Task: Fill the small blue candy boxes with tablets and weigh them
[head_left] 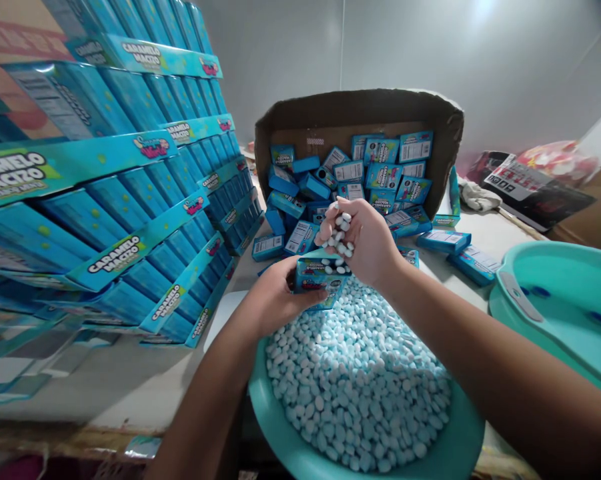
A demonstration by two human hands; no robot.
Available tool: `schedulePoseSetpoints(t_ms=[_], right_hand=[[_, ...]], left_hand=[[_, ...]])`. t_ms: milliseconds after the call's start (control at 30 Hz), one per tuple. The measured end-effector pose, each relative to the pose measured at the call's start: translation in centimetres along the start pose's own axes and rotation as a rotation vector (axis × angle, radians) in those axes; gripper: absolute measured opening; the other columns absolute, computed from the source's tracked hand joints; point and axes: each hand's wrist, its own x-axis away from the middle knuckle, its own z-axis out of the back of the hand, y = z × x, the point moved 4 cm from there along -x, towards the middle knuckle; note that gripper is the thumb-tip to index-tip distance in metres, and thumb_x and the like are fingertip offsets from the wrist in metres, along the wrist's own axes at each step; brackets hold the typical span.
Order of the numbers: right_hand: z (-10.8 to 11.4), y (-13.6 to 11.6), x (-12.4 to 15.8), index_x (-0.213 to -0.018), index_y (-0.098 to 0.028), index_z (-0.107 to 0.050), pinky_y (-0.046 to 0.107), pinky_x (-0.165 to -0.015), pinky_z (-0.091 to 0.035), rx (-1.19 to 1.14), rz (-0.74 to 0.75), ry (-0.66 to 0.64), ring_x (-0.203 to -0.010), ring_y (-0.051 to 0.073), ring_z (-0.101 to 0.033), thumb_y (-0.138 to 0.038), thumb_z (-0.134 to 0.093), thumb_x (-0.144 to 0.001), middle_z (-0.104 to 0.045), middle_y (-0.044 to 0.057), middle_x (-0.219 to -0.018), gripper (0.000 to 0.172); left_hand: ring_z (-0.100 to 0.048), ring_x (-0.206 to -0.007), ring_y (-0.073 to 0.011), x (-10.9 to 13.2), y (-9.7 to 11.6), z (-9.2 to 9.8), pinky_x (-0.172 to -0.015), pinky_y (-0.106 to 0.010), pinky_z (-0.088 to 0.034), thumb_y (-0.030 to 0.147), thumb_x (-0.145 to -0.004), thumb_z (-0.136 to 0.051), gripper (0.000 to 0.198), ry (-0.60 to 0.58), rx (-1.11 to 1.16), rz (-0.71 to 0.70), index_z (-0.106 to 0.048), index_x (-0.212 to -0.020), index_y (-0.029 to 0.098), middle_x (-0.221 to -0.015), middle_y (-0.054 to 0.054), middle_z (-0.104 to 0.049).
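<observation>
Grasping a small blue carton (325, 293) in the left hand (275, 297), wrapping fingers and thumb about its sides and keeping its open top upward, over the 11 o'clock edge of a teal basin (275, 427). Cupping a handful of candies (341, 240) in the right hand (367, 237), just above the carton, and showing a few more at its mouth. Filling most of the basin with a heap of white and pale blue candies (365, 393). Taking the basin as the dial, seeing at 12 o'clock a cardboard box (350, 120) holding jumbled blue cartons (383, 177); at 1 o'clock, loose cartons (473, 263) lying on the tabletop (165, 380); at 2 o'clock, a second teal basin (555, 263) containing dark blue round pieces (540, 291); at 10 o'clock, stacked display trays (130, 257) packed with cartons.
</observation>
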Motion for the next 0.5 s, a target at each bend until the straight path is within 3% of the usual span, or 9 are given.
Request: schedulePoseSetpoints(t_ms=[500], right_hand=[[0.02,0.00,-0.21,-0.070,-0.019,-0.059,0.024,-0.047,-0.037,0.020,0.019,-0.027,-0.054,0.013,-0.057,-0.042,-0.062,-0.079,-0.059,0.000,-0.055,0.025]], left_hand=[[-0.067,-0.098,-0.0268,-0.26,-0.32,0.15,-0.086,-0.038,-0.052,0.036,-0.071,-0.079,0.042,0.024,-0.025,0.023,-0.066,-0.108,0.020,-0.104,-0.004,-0.073]])
